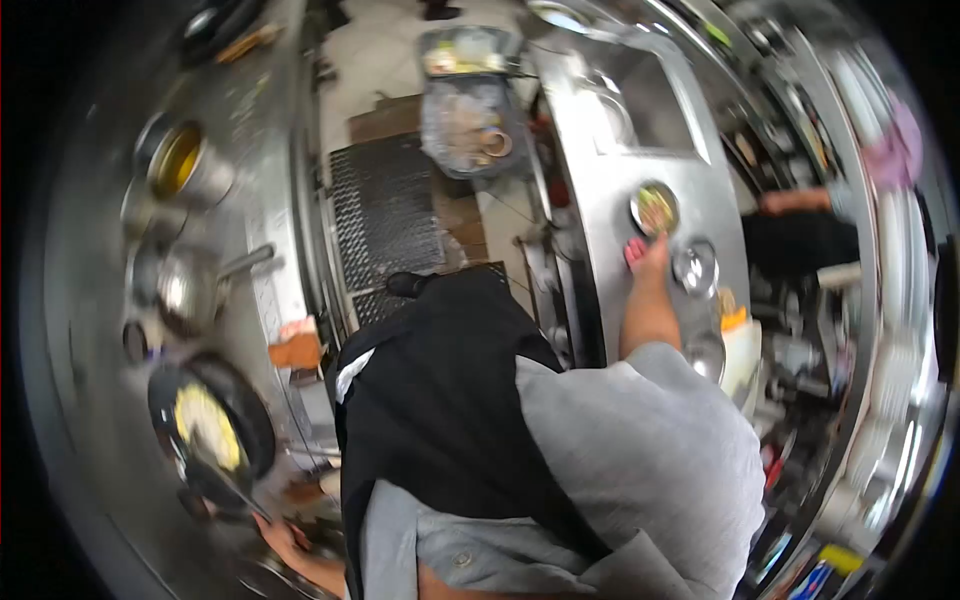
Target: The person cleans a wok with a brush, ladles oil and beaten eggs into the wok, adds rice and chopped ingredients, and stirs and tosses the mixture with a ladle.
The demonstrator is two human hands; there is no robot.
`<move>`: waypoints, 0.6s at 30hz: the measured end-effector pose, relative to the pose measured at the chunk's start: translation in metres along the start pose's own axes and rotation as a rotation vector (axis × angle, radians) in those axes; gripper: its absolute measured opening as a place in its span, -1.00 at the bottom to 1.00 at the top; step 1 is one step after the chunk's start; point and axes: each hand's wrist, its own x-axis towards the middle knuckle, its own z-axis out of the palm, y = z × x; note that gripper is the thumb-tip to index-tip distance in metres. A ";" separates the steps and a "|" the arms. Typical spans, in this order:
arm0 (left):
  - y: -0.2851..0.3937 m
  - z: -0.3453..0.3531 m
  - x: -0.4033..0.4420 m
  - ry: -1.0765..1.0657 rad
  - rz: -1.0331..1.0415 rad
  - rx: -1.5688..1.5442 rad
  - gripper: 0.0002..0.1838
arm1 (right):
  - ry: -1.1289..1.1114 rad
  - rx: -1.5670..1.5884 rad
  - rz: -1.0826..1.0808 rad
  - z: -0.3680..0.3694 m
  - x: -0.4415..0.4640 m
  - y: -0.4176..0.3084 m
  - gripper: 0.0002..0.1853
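At the lower left, my left hand (287,537) is closed around the thin shaft of a long-handled utensil (238,492), which reaches over the edge of a black frying pan (165,395). A flat, pale yellow egg-like food (207,428) lies in that pan. Over on the right counter, my right hand (648,253) is at the near rim of a small metal bowl (673,208), its fingers partly hidden and blurred but apparently closed on the rim. Green and pinkish food pieces (655,207) fill the bowl. Another metal bowl (695,268) stands just beside my right wrist.
Pots with long handles, one holding yellow liquid (180,160), line the left stove. A lined bin (465,130) and black floor mat (385,210) lie ahead. Beyond the right counter (600,190) shows another person's arm (800,200). Plates are stacked at far right.
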 end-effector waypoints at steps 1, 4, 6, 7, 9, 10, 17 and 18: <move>-0.012 -0.002 0.008 0.001 0.072 -0.070 -0.31 | -0.204 -0.190 -0.014 -0.006 0.057 0.008 -0.21; 0.022 0.001 -0.036 0.035 0.057 -0.107 -0.36 | -0.222 -0.211 -0.158 0.028 0.017 0.004 -0.35; -0.023 0.003 -0.018 0.270 0.205 -0.017 -0.36 | -0.350 -0.415 -0.227 0.048 0.059 0.010 -0.55; 0.013 0.011 -0.055 0.290 0.139 -0.148 -0.33 | -0.419 -0.537 -0.216 0.077 0.007 0.002 -0.65; -0.002 0.041 -0.049 0.449 0.198 -0.053 -0.33 | -0.460 -0.563 -0.249 0.127 -0.090 0.033 -0.79; 0.006 0.051 -0.043 0.405 0.121 -0.085 -0.33 | -0.582 -0.611 -0.257 0.154 -0.123 0.048 -0.80; -0.001 0.069 -0.043 0.362 0.065 -0.179 -0.31 | -1.549 -0.810 -0.141 0.310 -0.380 0.184 -0.85; -0.001 0.075 -0.056 0.393 0.053 -0.183 -0.31 | -1.700 -0.781 -0.110 0.321 -0.437 0.200 -0.83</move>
